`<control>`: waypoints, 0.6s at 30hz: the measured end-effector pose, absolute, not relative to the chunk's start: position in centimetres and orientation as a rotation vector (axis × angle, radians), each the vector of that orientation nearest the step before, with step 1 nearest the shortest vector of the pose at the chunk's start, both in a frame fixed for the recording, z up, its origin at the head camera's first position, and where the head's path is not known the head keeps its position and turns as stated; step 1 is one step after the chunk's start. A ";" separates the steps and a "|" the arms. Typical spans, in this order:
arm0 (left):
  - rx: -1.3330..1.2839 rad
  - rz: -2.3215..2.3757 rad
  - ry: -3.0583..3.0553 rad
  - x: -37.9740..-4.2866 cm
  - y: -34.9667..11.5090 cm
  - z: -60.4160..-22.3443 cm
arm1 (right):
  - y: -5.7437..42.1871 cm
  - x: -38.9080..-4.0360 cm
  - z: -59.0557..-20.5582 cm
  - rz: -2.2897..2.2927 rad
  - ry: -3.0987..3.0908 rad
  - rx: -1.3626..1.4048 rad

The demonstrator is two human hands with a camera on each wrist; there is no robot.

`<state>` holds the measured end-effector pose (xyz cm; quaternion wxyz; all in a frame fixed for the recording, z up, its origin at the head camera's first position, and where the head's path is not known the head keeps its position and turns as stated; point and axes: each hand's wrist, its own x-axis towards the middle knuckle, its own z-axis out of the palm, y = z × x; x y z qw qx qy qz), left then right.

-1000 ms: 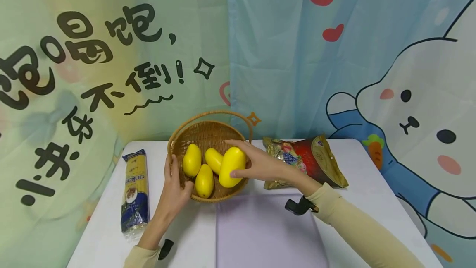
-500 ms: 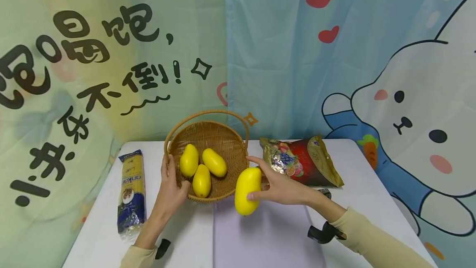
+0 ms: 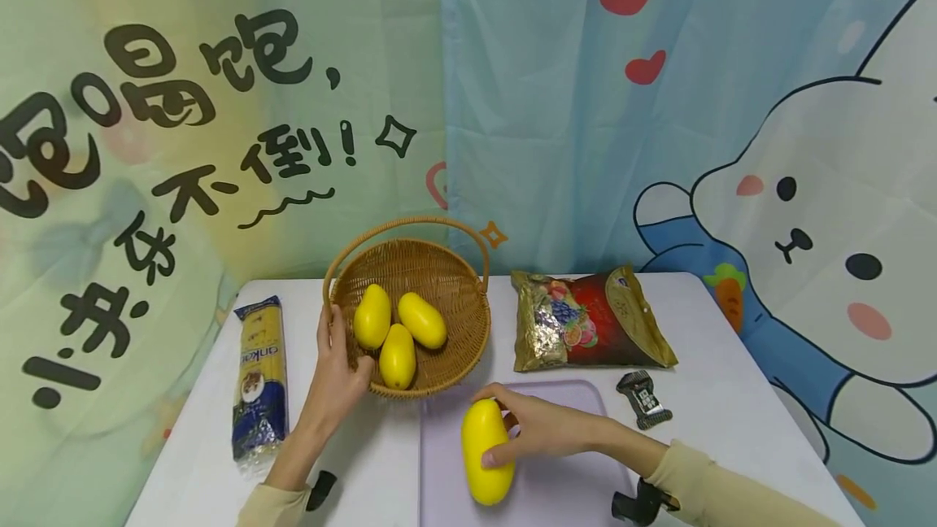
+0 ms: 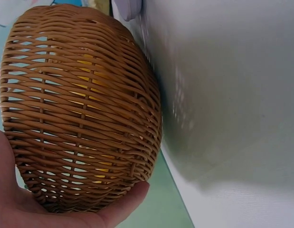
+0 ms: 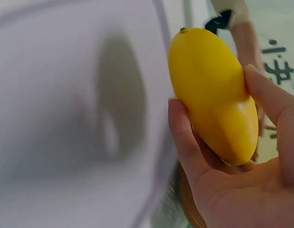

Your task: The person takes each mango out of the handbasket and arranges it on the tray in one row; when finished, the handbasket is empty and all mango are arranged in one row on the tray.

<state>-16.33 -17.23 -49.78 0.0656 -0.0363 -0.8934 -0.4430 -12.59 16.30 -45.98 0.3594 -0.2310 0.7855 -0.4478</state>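
My right hand [image 3: 542,425] pinches a yellow mango [image 3: 485,458] between thumb and fingers. In the right wrist view the mango [image 5: 208,85] hangs above the lilac tray [image 5: 52,61], its shadow falling on the tray apart from it. At the left side of the wicker basket [image 3: 454,352], my left hand [image 3: 339,385] grips the rim. Three more mangoes lie inside, one at the left [image 3: 372,315], another at the right [image 3: 422,321], a third in front [image 3: 398,358]. From the left wrist, the woven basket wall [image 4: 85,109] fills much of the view, with thumb and palm against it.
A long yellow-and-blue pasta packet [image 3: 261,385] lies on the white table [image 3: 366,462] at the left. To the right of the basket is a red-and-gold bag [image 3: 593,320]. A small dark wrapped packet [image 3: 644,399] sits beside the tray's right edge. A printed curtain hangs behind.
My right hand has lifted a mango out of the basket and carried it towards me, lowering it over the tray. The left hand keeps its grip on the basket.
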 end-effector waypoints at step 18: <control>-0.098 -1.309 -2.675 -16.4 -17.2 -50.0 | 11.3 -11.9 -49.4 -1.121 2.129 -0.584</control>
